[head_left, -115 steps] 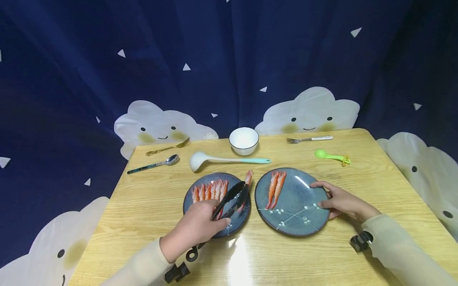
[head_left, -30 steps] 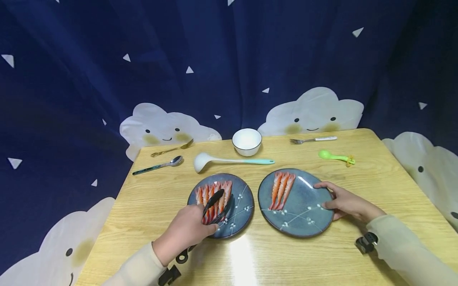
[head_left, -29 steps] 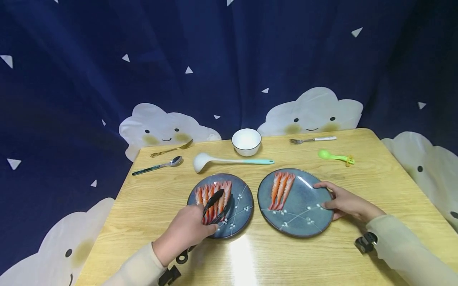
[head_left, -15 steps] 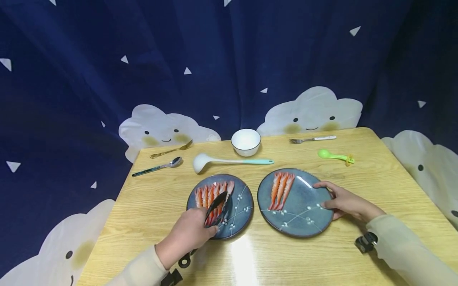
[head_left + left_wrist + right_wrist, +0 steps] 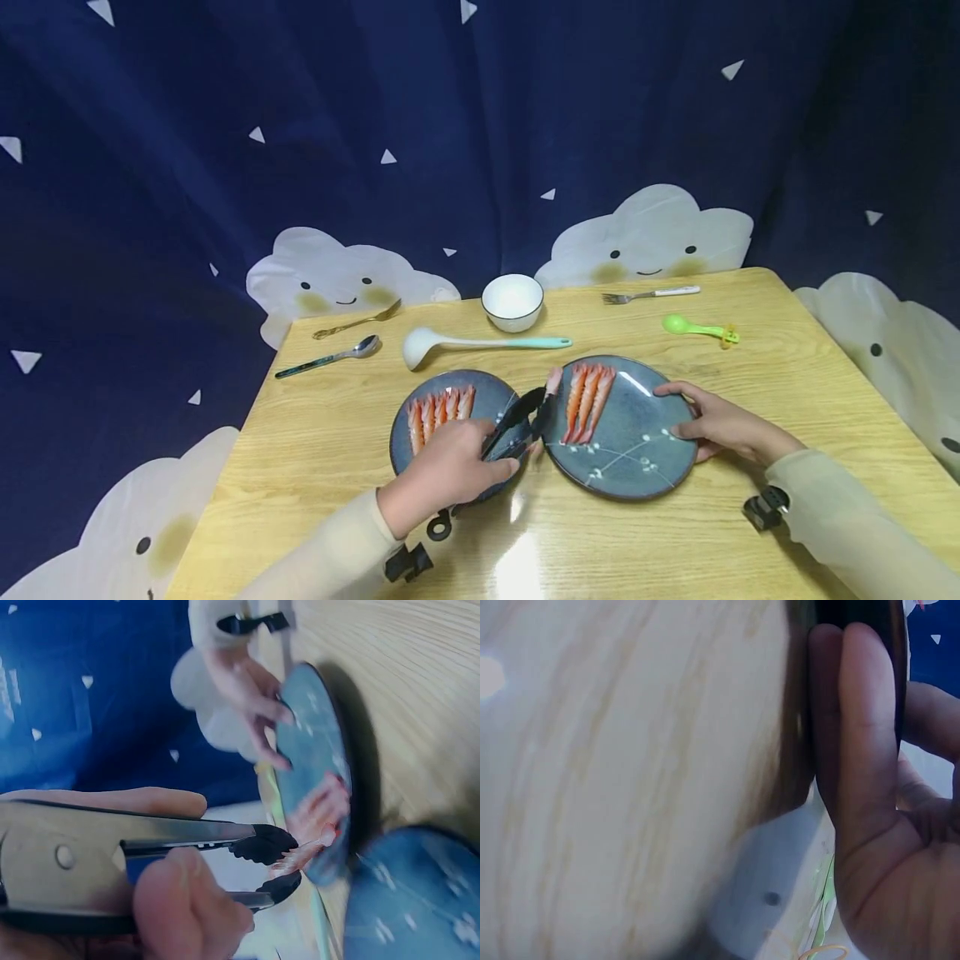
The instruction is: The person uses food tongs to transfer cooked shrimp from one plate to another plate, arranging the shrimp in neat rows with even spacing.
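Observation:
My left hand (image 5: 453, 462) holds a pair of tongs (image 5: 519, 413) with black tips and metal arms. Between the tips a shrimp (image 5: 306, 855) is pinched, seen in the head view over the gap where the two plates meet. Several shrimp lie in a row on the left blue plate (image 5: 491, 390), partly hidden behind this hand. Three orange shrimp (image 5: 588, 404) rest side by side on the left part of the right blue plate (image 5: 637, 471). My right hand (image 5: 723, 427) grips that plate's right rim, thumb above and other fingers underneath, as the right wrist view shows.
Behind the plates lies a white ladle (image 5: 457, 342) with a mint handle, and beyond it a white bowl (image 5: 512, 302). A gold fork (image 5: 360, 320) and a spoon (image 5: 330, 357) are at left; a white-handled fork (image 5: 651, 294) and a green spoon (image 5: 697, 328) at right.
The tongs have picked the rightmost shrimp off the left plate and carried it right to the other plate's edge. Earlier, a third shrimp joined two there. My right hand stays on the rim.

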### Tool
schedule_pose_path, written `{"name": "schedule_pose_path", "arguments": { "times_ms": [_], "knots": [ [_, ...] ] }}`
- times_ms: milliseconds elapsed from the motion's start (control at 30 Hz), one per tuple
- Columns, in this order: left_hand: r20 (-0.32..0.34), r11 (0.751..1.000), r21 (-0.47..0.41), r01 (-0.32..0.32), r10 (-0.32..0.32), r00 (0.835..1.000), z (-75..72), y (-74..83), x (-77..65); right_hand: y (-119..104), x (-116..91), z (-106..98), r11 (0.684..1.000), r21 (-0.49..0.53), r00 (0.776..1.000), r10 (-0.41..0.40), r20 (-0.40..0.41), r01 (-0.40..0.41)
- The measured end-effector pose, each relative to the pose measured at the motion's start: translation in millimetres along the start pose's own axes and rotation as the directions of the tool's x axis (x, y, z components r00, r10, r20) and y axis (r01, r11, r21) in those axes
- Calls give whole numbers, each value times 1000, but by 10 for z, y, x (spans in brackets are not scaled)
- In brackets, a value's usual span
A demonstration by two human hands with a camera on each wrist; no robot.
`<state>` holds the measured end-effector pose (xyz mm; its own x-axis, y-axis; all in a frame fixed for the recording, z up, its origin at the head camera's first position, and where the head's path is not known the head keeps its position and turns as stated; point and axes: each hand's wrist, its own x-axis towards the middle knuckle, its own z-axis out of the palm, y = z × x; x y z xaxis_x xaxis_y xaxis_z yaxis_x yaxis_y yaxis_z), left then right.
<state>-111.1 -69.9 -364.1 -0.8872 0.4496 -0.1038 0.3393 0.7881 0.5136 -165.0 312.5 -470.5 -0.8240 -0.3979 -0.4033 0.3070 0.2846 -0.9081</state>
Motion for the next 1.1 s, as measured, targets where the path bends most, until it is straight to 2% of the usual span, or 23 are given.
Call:
{"name": "schedule_pose_path", "arguments": {
  "times_ms": [167, 300, 367, 533, 633, 967, 1100],
  "knots": [
    [34, 999, -7, -47, 47, 998, 119, 278, 227, 14, 3, 3, 1000, 14, 1000, -4, 0, 4],
    [69, 998, -12, -58, 59, 996, 240, 405, 367, 27, 10, -5, 1000, 24, 1000, -16, 20, 15],
    [85, 998, -36, -44, 47, 995, 304, 438, 427, 23, 11, -8, 1000, 26, 1000, -6, 18, 6],
    [123, 994, -103, 24, -12, 992, 434, 449, 540, -2, -5, -13, 1000, 9, 1000, 3, 10, -3],
    [136, 994, -98, 42, -28, 990, 471, 432, 581, -16, -16, -13, 1000, 0, 1000, -4, 10, 4],
    [144, 994, -94, 49, -35, 989, 494, 398, 607, -26, -22, -13, 999, 41, 1000, 13, 1, -13],
    [134, 999, -38, 25, -20, 991, 491, 395, 585, -10, -15, -13, 998, 58, 1000, 16, 8, -16]
  ]
}}
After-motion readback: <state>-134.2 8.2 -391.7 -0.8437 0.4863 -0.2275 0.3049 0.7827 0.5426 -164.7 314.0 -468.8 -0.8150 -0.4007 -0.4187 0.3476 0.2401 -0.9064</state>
